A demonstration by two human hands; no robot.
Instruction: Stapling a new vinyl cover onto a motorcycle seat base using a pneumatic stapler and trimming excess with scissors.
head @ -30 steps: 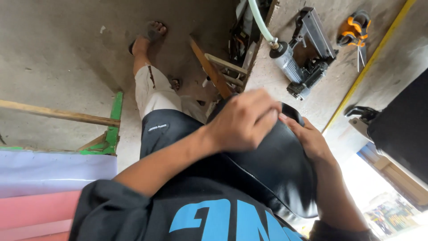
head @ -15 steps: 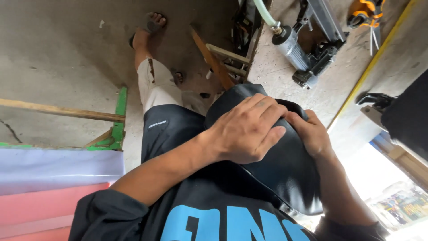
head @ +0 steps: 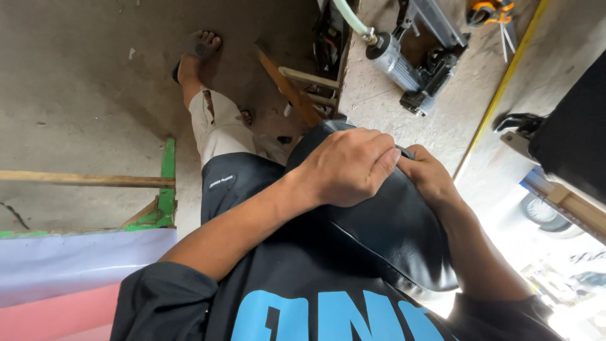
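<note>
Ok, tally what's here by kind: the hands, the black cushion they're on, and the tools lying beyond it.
Hands: 2, left hand and right hand, both on the cushion
Black vinyl cushion: 1
Grey air tool with hose: 1
Orange-handled tool: 1
Total: 5

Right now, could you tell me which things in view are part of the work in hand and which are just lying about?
In hand:
- black leather-like cushion cover
- left hand, gripping its top edge
- right hand, pinching the same edge

Lying about:
- pneumatic nail gun on the bench
- orange tool
- wooden frame on the floor
- green wooden piece
</note>
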